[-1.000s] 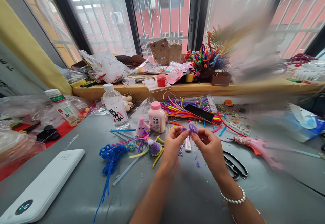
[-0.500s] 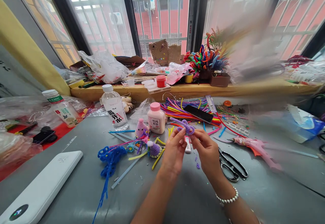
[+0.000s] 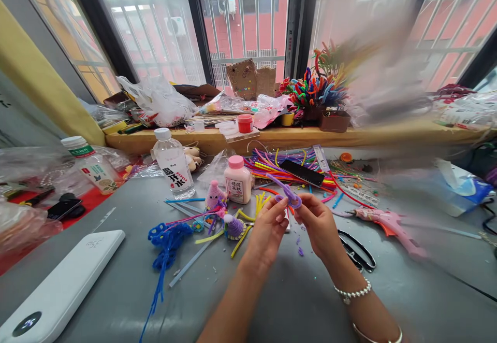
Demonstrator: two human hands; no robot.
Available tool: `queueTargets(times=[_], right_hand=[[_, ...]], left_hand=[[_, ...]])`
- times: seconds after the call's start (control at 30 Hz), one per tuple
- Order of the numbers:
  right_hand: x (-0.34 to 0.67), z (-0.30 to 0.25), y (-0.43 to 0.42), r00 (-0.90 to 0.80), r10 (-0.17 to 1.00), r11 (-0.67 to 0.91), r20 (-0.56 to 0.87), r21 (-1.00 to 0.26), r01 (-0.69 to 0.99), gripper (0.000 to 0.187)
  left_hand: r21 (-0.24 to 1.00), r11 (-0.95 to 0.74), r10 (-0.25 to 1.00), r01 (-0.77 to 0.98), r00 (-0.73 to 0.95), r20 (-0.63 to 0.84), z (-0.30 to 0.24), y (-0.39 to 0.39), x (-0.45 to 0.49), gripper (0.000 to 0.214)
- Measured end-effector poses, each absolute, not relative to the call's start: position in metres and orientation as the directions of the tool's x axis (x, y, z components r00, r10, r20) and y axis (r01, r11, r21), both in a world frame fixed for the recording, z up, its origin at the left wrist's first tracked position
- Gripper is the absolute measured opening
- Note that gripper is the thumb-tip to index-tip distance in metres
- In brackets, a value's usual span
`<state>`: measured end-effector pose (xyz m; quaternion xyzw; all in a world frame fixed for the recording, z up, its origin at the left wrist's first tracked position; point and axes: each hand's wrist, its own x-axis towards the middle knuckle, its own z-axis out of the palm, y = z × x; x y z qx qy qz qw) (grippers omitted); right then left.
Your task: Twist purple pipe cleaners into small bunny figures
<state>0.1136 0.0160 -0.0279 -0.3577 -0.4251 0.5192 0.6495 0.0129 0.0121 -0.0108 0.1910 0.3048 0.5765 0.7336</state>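
Note:
A purple pipe cleaner [image 3: 289,194], bent into loops with one straight end pointing up and left, is pinched between my two hands above the grey table. My left hand [image 3: 268,229] grips it from the left with thumb and fingers. From the right, my right hand [image 3: 315,218] pinches its other side. Purple fluff [image 3: 300,251] lies on the table below. Black-handled scissors [image 3: 359,252] rest right of my right hand, partly hidden by the wrist. Left of my hands are a purple wound figure [image 3: 234,227], a pink figure [image 3: 216,196] and yellow pipe cleaner pieces [image 3: 241,241].
A pink glue gun [image 3: 388,224] lies at right. Behind my hands are a black phone [image 3: 302,172] on colourful pipe cleaners [image 3: 267,164] and a pink-capped bottle [image 3: 237,182]. At left stand a water bottle [image 3: 173,167], blue tangled pipe cleaners [image 3: 166,244] and a white power bank [image 3: 73,281].
The purple loops have been turned in my fingers, and the straight end now points higher. My right hand has tilted slightly, and its wrist covers more of the scissors.

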Motion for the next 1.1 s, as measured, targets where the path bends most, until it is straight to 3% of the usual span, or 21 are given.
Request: queueTargets(times=[0.23,0.6,0.77,0.97,1.1], right_hand=[[0.119,-0.021,0.015,-0.149,0.982,0.045,0.12,-0.903,-0.428,0.015],[0.121,-0.024,0.016,0.012,0.98,0.189,0.2,-0.901,-0.39,0.015],[0.122,-0.022,0.015,-0.086,0.983,0.117,0.161,-0.918,-0.38,0.018],[0.128,-0.02,0.017,0.012,0.926,0.374,0.377,-0.914,-0.157,0.012],[0.132,-0.021,0.019,0.003,0.906,0.423,0.423,-0.906,-0.034,0.013]], left_hand=[[0.652,0.266,0.964,-0.71,0.188,-0.188,-0.013,0.013,0.014,0.026],[0.629,0.304,0.953,-0.715,0.234,-0.195,-0.011,0.013,0.012,0.024],[0.621,0.303,0.952,-0.723,0.257,-0.166,-0.013,0.014,0.011,0.024],[0.681,0.25,0.968,-0.688,0.169,-0.185,-0.011,0.014,0.011,0.028],[0.694,0.245,0.969,-0.677,0.159,-0.187,-0.012,0.014,0.013,0.03]])
